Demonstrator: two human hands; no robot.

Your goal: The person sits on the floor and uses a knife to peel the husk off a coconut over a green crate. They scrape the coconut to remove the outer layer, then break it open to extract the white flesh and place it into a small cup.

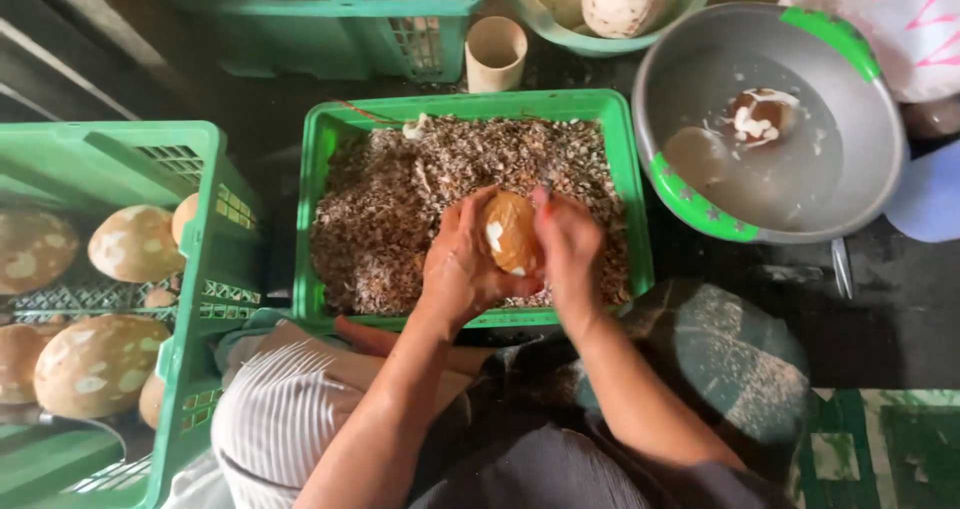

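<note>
Both hands close round one brown coconut [510, 231] held over the middle crate [318, 169]: the left hand [462, 264] cups it from below, while the right hand [568, 244] presses against its other side, fingers curled; whether that hand also grips a blade I cannot make out. Far left, a green crate [205, 269] holds more mottled coconuts [95, 364], partly cut off by the edge. Brown shavings [400, 209] fill the middle crate. Behind it stands a small cup [496, 53]. To the right, a grey basin [850, 99] of cloudy water holds a peeled piece [762, 117], with another shape blurred beneath the surface.
</note>
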